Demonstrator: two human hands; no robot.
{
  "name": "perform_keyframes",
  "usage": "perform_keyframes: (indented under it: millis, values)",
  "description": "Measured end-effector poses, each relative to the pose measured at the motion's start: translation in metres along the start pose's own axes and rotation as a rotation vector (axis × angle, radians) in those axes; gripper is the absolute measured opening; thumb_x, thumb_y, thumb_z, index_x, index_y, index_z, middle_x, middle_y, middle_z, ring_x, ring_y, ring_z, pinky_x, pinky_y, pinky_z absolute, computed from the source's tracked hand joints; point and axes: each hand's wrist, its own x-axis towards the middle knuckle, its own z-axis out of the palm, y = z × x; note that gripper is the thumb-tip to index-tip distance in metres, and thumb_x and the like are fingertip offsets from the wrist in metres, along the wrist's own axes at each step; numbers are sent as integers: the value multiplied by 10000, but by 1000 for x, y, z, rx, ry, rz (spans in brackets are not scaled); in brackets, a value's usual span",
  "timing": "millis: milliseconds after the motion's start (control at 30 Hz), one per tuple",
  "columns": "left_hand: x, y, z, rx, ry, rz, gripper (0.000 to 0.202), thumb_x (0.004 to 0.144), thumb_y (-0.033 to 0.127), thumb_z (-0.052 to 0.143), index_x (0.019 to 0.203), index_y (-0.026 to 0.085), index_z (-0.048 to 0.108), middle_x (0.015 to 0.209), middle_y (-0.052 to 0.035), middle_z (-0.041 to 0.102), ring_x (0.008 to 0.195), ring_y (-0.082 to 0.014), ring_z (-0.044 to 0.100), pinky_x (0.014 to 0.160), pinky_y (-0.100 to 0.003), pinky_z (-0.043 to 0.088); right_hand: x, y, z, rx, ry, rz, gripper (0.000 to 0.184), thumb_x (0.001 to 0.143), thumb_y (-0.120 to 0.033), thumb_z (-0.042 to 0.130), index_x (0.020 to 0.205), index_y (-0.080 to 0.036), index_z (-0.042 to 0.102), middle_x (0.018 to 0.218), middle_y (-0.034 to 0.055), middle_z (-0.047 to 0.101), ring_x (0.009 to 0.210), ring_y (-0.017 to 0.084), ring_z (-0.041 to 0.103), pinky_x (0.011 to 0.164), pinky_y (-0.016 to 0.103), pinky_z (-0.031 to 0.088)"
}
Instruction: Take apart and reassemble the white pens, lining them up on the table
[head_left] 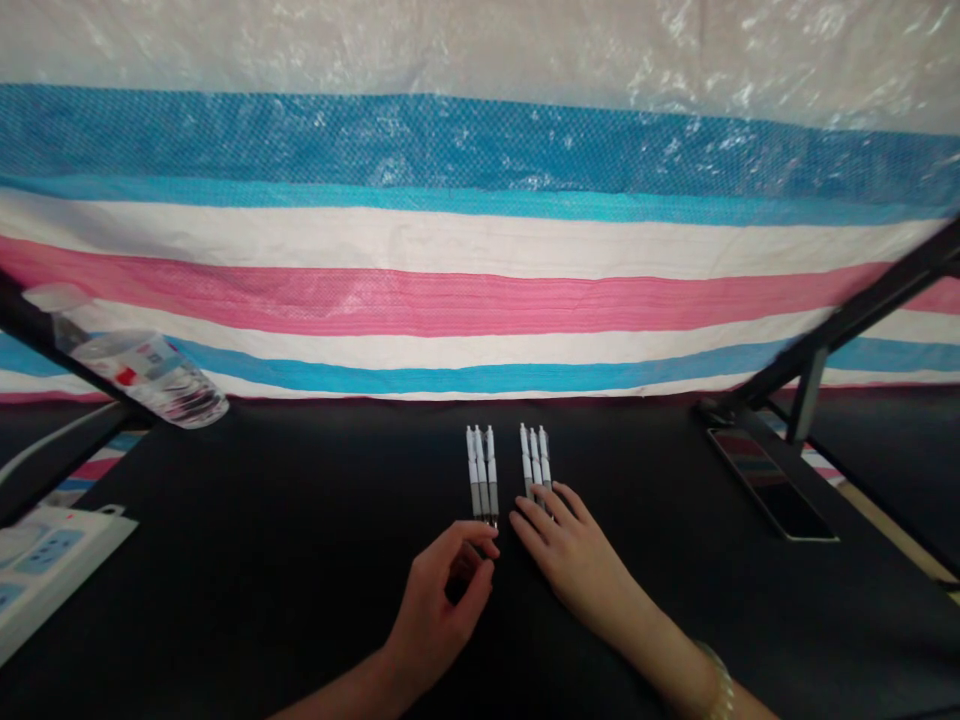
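Two groups of white-and-grey pens lie on the black table (300, 540), three to a group, tips toward me. At the lower ends of the left pens (482, 472) is my left hand (446, 585), its fingers curved with a gap between thumb and forefinger; nothing shows in it. My right hand (570, 550) lies palm down with fingers spread, its fingertips over the lower part of the right pens (535, 455), hiding their tips. A pale beaded bracelet (718, 680) circles my right wrist.
A clear plastic bottle (154, 375) leans at the back left. The white power strip (60, 565) sits at the left edge. On the right lies a phone (772, 485) beside a black metal bar (847, 310). A striped sheet (480, 300) hangs behind the table.
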Motion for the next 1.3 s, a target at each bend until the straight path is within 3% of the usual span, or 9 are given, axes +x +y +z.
perform_keyframes:
  millis: [133, 267, 400, 533, 700, 867, 967, 1200, 1300]
  values:
    - [-5, -2, -1, 41, -20, 123, 249, 869, 97, 548, 1063, 215, 650, 857, -26, 694, 684, -151, 666, 634, -259, 554, 2, 3, 3, -47, 75, -56, 180, 918, -95, 632, 1081, -161, 669, 1086, 84, 722, 1070, 297, 627, 959, 472, 467]
    - [-4, -2, -5, 49, -14, 169, 234, 882, 96, 540, 1061, 206, 643, 832, -19, 693, 666, -139, 658, 629, -245, 545, 5, 2, -7, 7, 95, -134, 113, 946, -89, 587, 954, -162, 674, 994, 66, 719, 1022, 270, 628, 971, 456, 480]
    - [-2, 0, -9, -2, 18, 133, 178, 912, 137, 534, 1044, 192, 640, 805, -21, 688, 647, -136, 650, 620, -242, 537, 6, 4, -23, 151, 261, -141, 186, 999, -97, 489, 1031, -152, 664, 1038, 91, 700, 1042, 268, 603, 961, 472, 488]
    - [-3, 2, -13, -89, 4, 32, 120, 942, 229, 541, 981, 170, 637, 764, -26, 660, 617, -134, 618, 581, -236, 511, -2, 2, -31, 455, 549, 121, 178, 934, -56, 601, 1059, -180, 626, 878, 55, 639, 822, 191, 602, 695, 319, 516]
    - [-4, -1, -14, -193, -93, -94, 338, 959, 433, 526, 808, 147, 627, 629, -9, 574, 518, -115, 525, 476, -209, 414, -15, -11, -30, 973, 809, 627, 80, 948, -204, 642, 964, -224, 566, 737, -17, 583, 608, 121, 559, 554, 242, 450]
    - [-6, -6, -12, -259, -212, -170, 508, 928, 583, 524, 813, 114, 684, 553, 0, 535, 445, -94, 456, 435, -199, 349, -13, -28, -28, 1489, 763, 791, 212, 994, -351, 590, 859, -240, 470, 556, -77, 492, 480, 97, 473, 490, 212, 394]
    - [-11, -7, -11, -293, -176, -119, 534, 936, 593, 515, 823, 112, 718, 524, 12, 500, 451, -94, 445, 437, -196, 335, -15, -39, -23, 1614, 654, 806, 230, 991, -350, 601, 857, -242, 448, 539, -84, 484, 446, 81, 436, 441, 180, 324]
    - [-14, -3, -13, -334, 31, -99, 607, 953, 603, 480, 599, 135, 636, 492, 20, 449, 431, -78, 377, 422, -203, 269, -29, -51, -19, 1606, 616, 556, 98, 1001, -264, 578, 929, -239, 517, 688, -36, 531, 567, 97, 502, 516, 200, 394]
    - [-12, -4, -13, -321, 60, -150, 572, 920, 610, 540, 581, 150, 577, 490, 29, 441, 424, -76, 366, 419, -204, 265, -28, -50, -21, 1583, 649, 552, 83, 1002, -248, 571, 924, -233, 546, 714, -25, 525, 611, 107, 515, 540, 211, 410]
